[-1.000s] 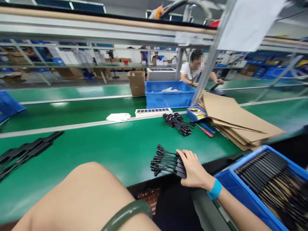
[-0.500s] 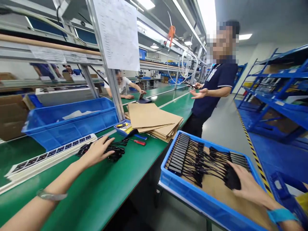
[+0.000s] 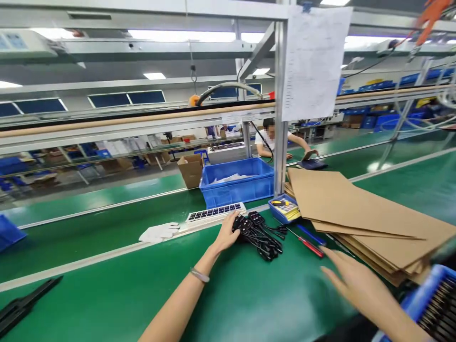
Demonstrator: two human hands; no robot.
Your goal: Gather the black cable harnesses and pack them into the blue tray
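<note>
Left hand (image 3: pixel 228 232) is right on the bundle of black cable parts (image 3: pixel 258 233), fingers curled onto its near-left end on the green tabletop (image 3: pixel 249 294). The bundle runs away to the right toward the red screwdriver (image 3: pixel 309 245). Right hand (image 3: pixel 351 280) hovers open and empty, well apart to the right.

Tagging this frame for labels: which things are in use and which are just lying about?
In use:
- left hand on the black cable bundle
- right hand, open, touching nothing

Lying about:
- screwdrivers
- cardboard sheets
- white gloves
- blue bin
- keypad tray
</note>
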